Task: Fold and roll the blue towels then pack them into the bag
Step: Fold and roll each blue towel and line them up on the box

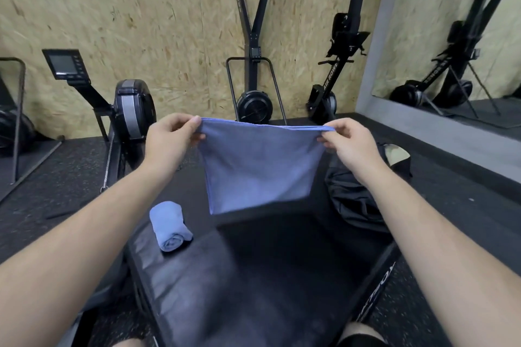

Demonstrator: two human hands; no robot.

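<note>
A blue towel (258, 166) hangs folded in the air above a black padded box (253, 276). My left hand (172, 144) pinches its top left corner. My right hand (349, 144) pinches its top right corner, so the top edge is stretched level between them. A second blue towel (169, 227), rolled up, lies on the box's far left corner. The black bag (358, 197) lies on the floor to the right of the box, partly hidden by my right forearm, with a pale opening showing at its far end.
Rowing machines (132, 110) and a ski trainer (253, 104) stand along the wooden back wall. A mirror (451, 36) fills the right wall. Dark speckled rubber floor (56, 191) surrounds the box. My knees show at the bottom edge.
</note>
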